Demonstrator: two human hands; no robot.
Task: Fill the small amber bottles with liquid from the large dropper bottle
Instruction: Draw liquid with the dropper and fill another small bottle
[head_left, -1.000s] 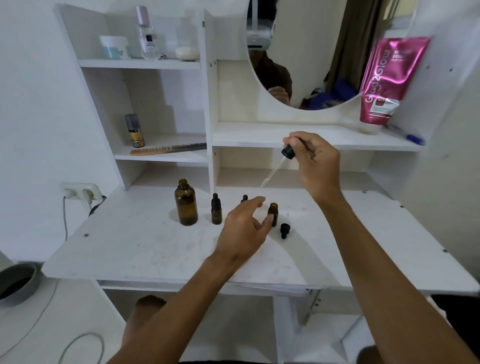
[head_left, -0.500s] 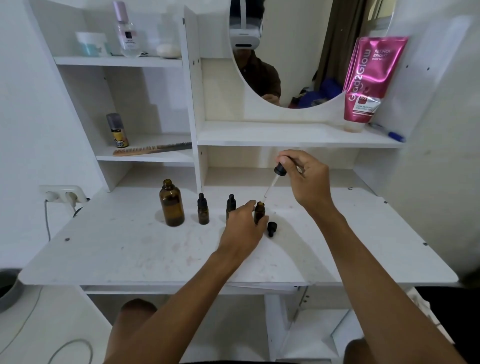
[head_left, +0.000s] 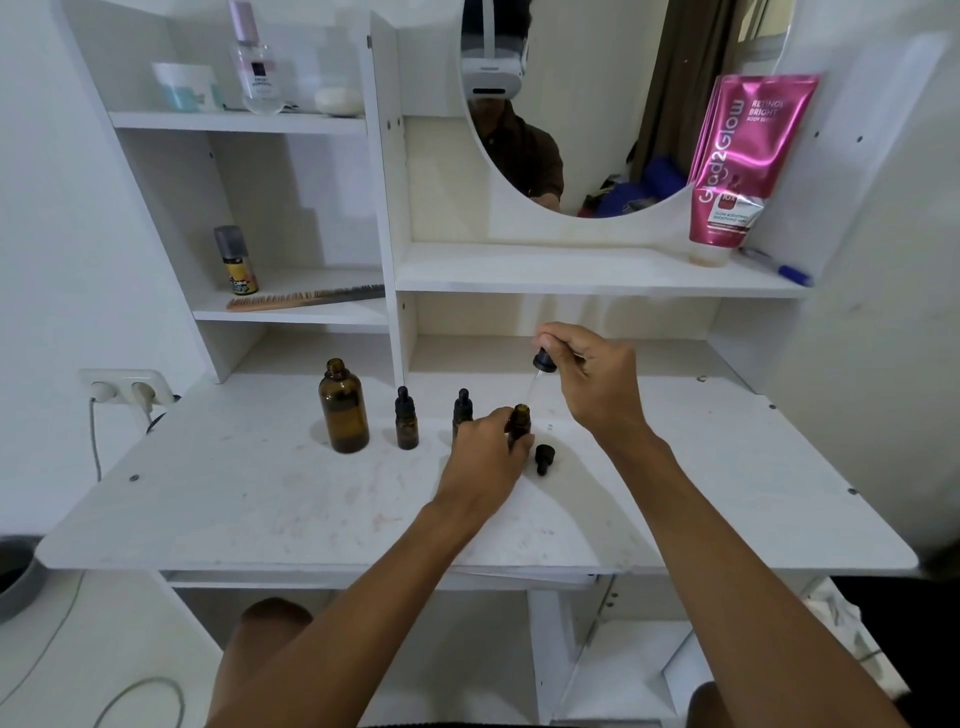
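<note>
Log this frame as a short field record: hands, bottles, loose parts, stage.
left hand: grips open small amber bottle on desk
right hand: holds dropper, tip angled toward that bottle's mouth
large bottle: uncapped, upright, leftmost
capped small bottles: two
loose cap: on desk, right of held bottle
stage: filling third small bottle

Large dropper bottle (head_left: 343, 408) and small amber bottles (head_left: 407, 420), all showing glossy brown glass; the open small bottle (head_left: 520, 422) looking the same. Dropper (head_left: 543, 362) showing a matt black rubber-like bulb over a clear pipette. Loose cap (head_left: 544, 457) appearing matt black. Desk (head_left: 260, 499) presenting smooth, scuffed white laminate.
</note>
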